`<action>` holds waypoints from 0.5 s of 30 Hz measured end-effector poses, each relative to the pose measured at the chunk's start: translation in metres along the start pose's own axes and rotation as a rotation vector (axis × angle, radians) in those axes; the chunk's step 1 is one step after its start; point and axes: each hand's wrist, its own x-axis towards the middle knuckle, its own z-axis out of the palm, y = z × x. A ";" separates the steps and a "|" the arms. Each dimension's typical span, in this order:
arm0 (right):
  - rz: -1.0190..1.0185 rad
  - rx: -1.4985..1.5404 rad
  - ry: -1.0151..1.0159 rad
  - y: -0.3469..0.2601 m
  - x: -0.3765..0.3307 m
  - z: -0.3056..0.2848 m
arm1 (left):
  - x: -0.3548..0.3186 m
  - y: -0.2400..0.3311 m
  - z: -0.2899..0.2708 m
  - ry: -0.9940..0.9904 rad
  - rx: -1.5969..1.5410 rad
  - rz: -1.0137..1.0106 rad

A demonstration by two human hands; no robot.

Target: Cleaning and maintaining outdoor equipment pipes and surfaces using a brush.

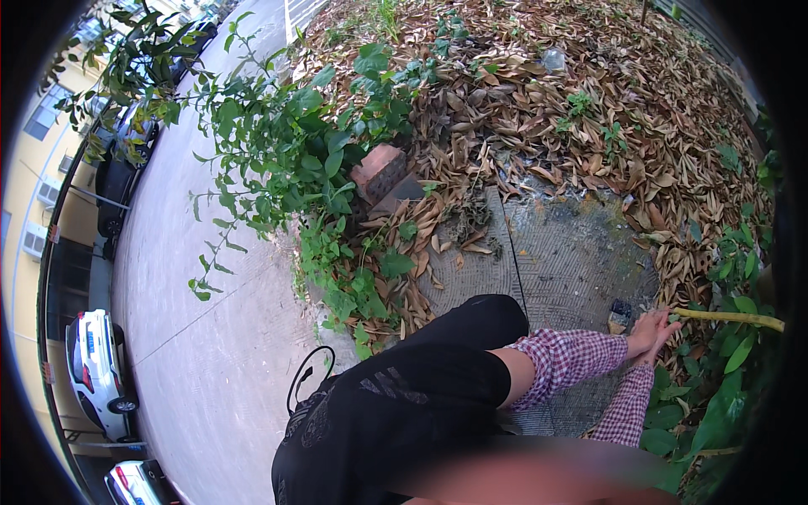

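My left hand (645, 332) and my right hand (663, 333) are close together at the lower right, partly overlapping. The left hand's fingers look drawn together; what they hold, if anything, is too small to make out. The right hand's fingers look stretched out alongside the left. By the fingertips is the near end of a yellow stick (730, 316), but I cannot tell whether a finger touches it. Beside the left hand, on the grey ridged slab (581, 252), sits a small dark and tan object (620, 316) whose kind is unclear.
Dry brown leaves (589, 109) cover the ground ahead. A reddish brick (379, 172) lies beside a leafy green bush (311, 143). Broad green leaves (720, 421) grow close to the right arm. A concrete road (210, 252) with parked cars (99, 370) runs along the left.
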 end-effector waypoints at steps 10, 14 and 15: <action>-0.103 0.084 0.385 0.031 0.011 0.005 | -0.002 0.000 -0.041 -0.314 -0.037 0.256; -0.090 -0.090 0.652 0.039 0.028 0.015 | 0.015 -0.014 -0.038 -0.294 -0.128 0.274; -0.090 -0.136 0.724 0.042 0.033 0.017 | 0.016 -0.015 -0.034 -0.296 -0.152 0.276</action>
